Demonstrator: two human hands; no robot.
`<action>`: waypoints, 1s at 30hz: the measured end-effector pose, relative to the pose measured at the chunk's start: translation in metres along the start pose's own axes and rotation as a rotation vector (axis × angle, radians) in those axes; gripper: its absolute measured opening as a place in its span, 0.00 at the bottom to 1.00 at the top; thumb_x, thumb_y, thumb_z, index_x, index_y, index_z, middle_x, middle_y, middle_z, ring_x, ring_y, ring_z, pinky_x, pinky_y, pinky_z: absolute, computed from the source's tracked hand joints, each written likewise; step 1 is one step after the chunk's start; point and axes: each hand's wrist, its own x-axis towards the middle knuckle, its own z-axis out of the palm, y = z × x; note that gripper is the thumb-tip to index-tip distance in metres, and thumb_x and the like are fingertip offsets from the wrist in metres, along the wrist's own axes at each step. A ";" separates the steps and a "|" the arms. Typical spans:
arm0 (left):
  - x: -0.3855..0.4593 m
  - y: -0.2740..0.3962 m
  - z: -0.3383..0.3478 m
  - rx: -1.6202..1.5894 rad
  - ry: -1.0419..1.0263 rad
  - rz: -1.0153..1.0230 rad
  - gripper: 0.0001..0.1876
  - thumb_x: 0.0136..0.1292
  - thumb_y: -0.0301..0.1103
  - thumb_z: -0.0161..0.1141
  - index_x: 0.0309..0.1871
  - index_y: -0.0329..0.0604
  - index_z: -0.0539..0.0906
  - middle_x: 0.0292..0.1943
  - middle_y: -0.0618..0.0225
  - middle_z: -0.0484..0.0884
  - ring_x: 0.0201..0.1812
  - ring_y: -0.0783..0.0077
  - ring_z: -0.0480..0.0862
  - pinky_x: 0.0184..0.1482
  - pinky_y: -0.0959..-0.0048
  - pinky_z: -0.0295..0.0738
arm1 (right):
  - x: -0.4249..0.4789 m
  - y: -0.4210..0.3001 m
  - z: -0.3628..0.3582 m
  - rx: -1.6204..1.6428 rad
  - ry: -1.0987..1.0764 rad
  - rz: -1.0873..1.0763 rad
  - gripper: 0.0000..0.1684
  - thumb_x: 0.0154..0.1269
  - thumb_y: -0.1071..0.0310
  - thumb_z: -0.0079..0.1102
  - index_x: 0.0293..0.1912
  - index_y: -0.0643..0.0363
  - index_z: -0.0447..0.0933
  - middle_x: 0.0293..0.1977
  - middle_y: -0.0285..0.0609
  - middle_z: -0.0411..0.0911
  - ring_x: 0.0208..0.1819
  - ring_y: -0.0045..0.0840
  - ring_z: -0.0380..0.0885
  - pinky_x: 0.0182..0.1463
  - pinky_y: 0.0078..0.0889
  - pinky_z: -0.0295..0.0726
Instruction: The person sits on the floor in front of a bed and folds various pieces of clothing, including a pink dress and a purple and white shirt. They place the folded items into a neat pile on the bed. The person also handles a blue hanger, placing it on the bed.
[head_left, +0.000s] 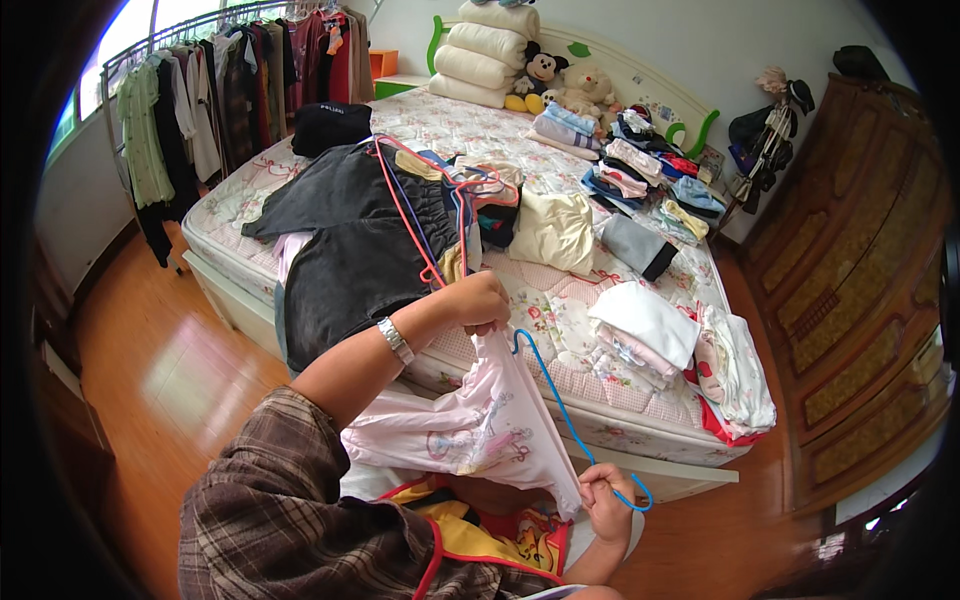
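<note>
My left hand (484, 301), with a metal-banded watch on its wrist, is closed on one end of a pale pink printed garment (480, 420). My right hand (606, 501) pinches another part of the same garment lower down, and its fingers also wrap a blue clothes hanger (559, 394). Between the two hands the fabric is stretched along one straight edge. The hanger runs beside that edge, its upper bent end near my left hand. Just beyond my left hand lie red and purple hangers (405, 206) on a dark grey garment (352, 262).
A bed (547, 315) with a floral mattress is in front of me. Folded clothes stand in stacks (641, 330) at its right, near a cream folded garment (551, 231). A loaded clothes rack (225, 97) is at the back left. A wooden wardrobe (862, 300) stands on the right.
</note>
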 end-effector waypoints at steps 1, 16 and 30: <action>0.001 0.000 0.000 0.047 0.000 0.007 0.05 0.46 0.25 0.58 0.22 0.30 0.81 0.13 0.63 0.76 0.14 0.71 0.75 0.17 0.72 0.67 | 0.002 0.001 0.001 -0.003 -0.002 -0.002 0.09 0.67 0.76 0.44 0.34 0.63 0.74 0.17 0.29 0.64 0.20 0.10 0.58 0.23 0.15 0.55; 0.018 -0.003 0.015 0.465 0.253 0.205 0.07 0.45 0.31 0.60 0.23 0.36 0.84 0.16 0.61 0.80 0.20 0.69 0.82 0.27 0.69 0.76 | -0.005 -0.010 0.005 -0.132 -0.210 0.078 0.12 0.64 0.80 0.42 0.36 0.64 0.77 0.20 0.28 0.65 0.21 0.09 0.59 0.23 0.16 0.57; 0.026 -0.015 0.033 -0.051 -0.085 0.152 0.08 0.50 0.27 0.58 0.21 0.31 0.79 0.12 0.65 0.73 0.13 0.75 0.71 0.17 0.73 0.64 | -0.012 -0.006 -0.007 0.009 -0.128 -0.333 0.08 0.69 0.72 0.50 0.34 0.63 0.77 0.17 0.36 0.67 0.18 0.15 0.60 0.22 0.20 0.59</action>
